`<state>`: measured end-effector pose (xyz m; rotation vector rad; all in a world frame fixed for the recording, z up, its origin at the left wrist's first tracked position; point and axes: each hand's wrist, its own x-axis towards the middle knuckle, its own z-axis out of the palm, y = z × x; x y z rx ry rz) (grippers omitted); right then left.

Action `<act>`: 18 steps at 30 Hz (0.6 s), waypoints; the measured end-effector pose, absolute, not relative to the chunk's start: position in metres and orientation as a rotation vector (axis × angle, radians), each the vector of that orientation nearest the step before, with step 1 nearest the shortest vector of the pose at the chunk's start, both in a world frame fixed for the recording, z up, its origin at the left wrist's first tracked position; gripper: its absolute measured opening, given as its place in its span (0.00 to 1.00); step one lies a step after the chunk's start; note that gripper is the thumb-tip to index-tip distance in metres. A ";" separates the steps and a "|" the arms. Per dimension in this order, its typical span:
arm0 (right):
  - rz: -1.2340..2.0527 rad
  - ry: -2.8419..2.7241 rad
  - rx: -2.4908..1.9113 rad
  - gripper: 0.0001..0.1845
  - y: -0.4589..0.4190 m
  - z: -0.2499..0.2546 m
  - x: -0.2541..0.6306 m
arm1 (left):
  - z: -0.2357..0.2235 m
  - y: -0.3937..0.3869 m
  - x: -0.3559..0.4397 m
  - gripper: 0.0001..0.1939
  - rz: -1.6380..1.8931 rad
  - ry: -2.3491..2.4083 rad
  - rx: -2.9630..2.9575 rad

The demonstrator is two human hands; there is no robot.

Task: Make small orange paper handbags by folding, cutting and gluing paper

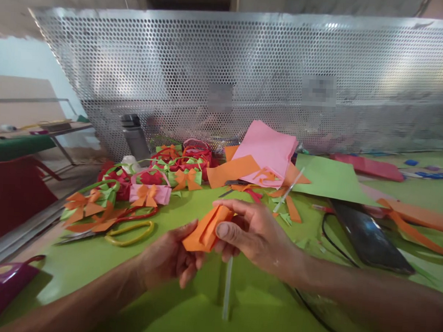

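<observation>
Green tabletop, perforated panel behind: our left hand and right hand grasp folded orange paper; whether we grip the translucent stick is unclear.

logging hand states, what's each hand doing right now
Left hand: holding the left end of the folded orange paper.
Right hand: holding its right end, thumb on it.

Left: scissors before small paper bags
Behind these: bottle
Centre: folded paper between left hand and right hand
Right: flat device, cable beside or perhaps underneath
Rear: panel
</observation>
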<state>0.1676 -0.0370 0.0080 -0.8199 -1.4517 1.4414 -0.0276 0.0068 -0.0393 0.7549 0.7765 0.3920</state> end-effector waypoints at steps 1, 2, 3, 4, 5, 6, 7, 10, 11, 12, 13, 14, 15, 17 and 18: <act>1.401 -1.486 -0.829 0.28 -0.037 0.008 0.168 | -0.040 0.006 -0.028 0.25 0.391 0.771 0.748; 1.363 -1.520 -0.834 0.24 -0.037 0.008 0.168 | -0.041 0.006 -0.028 0.23 0.391 0.763 0.740; 1.333 -1.550 -0.838 0.21 -0.036 0.009 0.168 | -0.042 0.006 -0.028 0.22 0.391 0.754 0.731; 1.311 -1.571 -0.843 0.19 -0.036 0.009 0.168 | -0.043 0.006 -0.028 0.20 0.388 0.744 0.723; 1.298 -1.580 -0.850 0.18 -0.036 0.011 0.168 | -0.044 0.006 -0.028 0.18 0.388 0.736 0.715; 1.291 -1.582 -0.860 0.18 -0.036 0.012 0.168 | -0.045 0.006 -0.028 0.17 0.388 0.734 0.707; 1.291 -1.576 -0.871 0.18 -0.036 0.013 0.168 | -0.046 0.007 -0.029 0.17 0.389 0.737 0.701; 1.290 -1.549 -0.916 0.19 -0.035 0.015 0.169 | -0.045 0.006 -0.029 0.19 0.415 0.779 0.682; 1.290 -1.546 -0.927 0.20 -0.034 0.015 0.169 | -0.044 0.006 -0.029 0.20 0.426 0.802 0.678; 1.291 -1.546 -0.932 0.20 -0.033 0.015 0.170 | -0.042 0.005 -0.028 0.21 0.435 0.826 0.675; 1.294 -1.550 -0.931 0.20 -0.033 0.014 0.170 | -0.041 0.004 -0.028 0.21 0.442 0.852 0.673; 1.295 -1.557 -0.930 0.20 -0.032 0.014 0.171 | -0.039 0.004 -0.027 0.22 0.449 0.878 0.670; 1.292 -1.565 -0.929 0.20 -0.031 0.013 0.172 | -0.037 0.003 -0.027 0.22 0.456 0.901 0.669; 1.279 -1.577 -0.956 0.21 -0.029 0.012 0.174 | -0.034 0.002 -0.026 0.20 0.483 0.932 0.675; 1.268 -1.574 -0.984 0.21 -0.028 0.012 0.174 | -0.033 0.002 -0.026 0.19 0.505 0.932 0.687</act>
